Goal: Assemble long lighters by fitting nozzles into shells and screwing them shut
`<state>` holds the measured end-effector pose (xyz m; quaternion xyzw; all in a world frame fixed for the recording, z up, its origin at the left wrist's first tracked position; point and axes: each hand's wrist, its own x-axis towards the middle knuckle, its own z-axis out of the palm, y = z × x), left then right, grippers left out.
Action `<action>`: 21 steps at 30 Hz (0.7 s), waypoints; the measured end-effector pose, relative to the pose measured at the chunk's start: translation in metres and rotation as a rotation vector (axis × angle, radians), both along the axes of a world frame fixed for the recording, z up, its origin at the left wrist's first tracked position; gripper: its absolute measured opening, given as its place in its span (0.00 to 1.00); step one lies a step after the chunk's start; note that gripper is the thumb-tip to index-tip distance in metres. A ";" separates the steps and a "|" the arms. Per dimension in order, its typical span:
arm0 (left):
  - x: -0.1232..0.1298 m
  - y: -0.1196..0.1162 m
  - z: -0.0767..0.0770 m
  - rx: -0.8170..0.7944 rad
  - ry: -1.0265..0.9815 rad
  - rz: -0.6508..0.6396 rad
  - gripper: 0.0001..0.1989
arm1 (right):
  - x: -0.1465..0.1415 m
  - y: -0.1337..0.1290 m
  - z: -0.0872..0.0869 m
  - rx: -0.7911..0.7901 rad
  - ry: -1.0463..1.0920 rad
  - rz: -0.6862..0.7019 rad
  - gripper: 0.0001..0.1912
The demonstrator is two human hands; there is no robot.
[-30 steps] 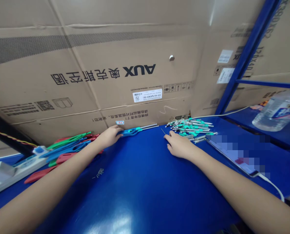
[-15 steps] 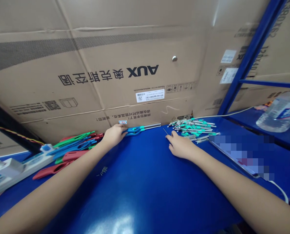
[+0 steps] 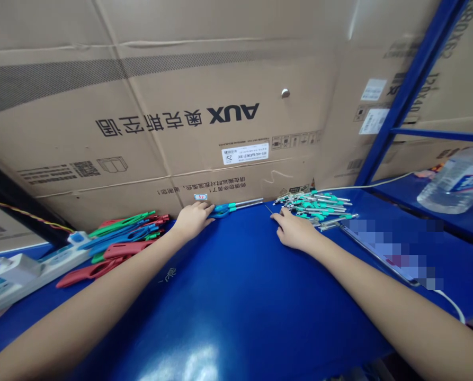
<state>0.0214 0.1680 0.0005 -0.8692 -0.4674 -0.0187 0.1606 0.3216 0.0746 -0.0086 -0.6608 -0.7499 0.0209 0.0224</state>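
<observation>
Near the cardboard at the back of the blue table, my left hand (image 3: 193, 219) is closed on the left end of a blue plastic handle (image 3: 221, 210). The handle has an open loop, a teal collar and silver metal rods pointing right. My fingers hide its left end. My right hand (image 3: 295, 230) is closed, pinching a thin metal rod (image 3: 268, 209) that points up and left, short of the silver rods' tips. Just behind my right hand lies a pile of silver rods with teal-green plastic parts (image 3: 319, 203).
Red, green and blue plastic handles (image 3: 128, 235) lie heaped at left beside a white power strip (image 3: 41, 272). A phone (image 3: 383, 254), partly pixelated, lies at right with a white cable. A clear bottle (image 3: 454, 182) stands beyond the blue frame post (image 3: 403, 95). Cardboard (image 3: 141, 153) walls the back.
My left hand has shifted slightly right along the blue handle, covering more of it. My right hand keeps the thin rod in nearly the same place.
</observation>
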 end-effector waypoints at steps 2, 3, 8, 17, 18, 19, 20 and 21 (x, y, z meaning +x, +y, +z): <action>0.001 0.001 0.000 0.000 0.008 -0.005 0.18 | 0.001 0.001 0.000 0.006 0.010 0.002 0.26; 0.002 0.001 0.000 0.000 0.010 -0.007 0.17 | 0.002 0.001 0.000 0.010 0.013 0.006 0.26; 0.004 -0.002 0.001 0.013 0.003 -0.003 0.15 | 0.003 0.002 -0.003 0.042 0.007 0.027 0.24; 0.008 -0.007 -0.005 0.050 -0.006 -0.008 0.16 | 0.000 0.003 -0.004 0.039 -0.009 0.041 0.23; 0.008 -0.006 -0.006 0.054 -0.014 -0.015 0.18 | 0.000 0.002 -0.004 0.037 -0.010 0.044 0.23; 0.009 -0.006 -0.007 0.058 -0.022 -0.023 0.19 | 0.000 0.002 -0.004 0.033 -0.009 0.045 0.23; 0.010 -0.005 -0.009 0.060 -0.030 -0.031 0.20 | -0.001 0.002 -0.003 0.027 -0.010 0.044 0.23; 0.011 -0.005 -0.010 0.061 -0.037 -0.038 0.21 | -0.001 0.002 -0.003 0.023 -0.010 0.042 0.23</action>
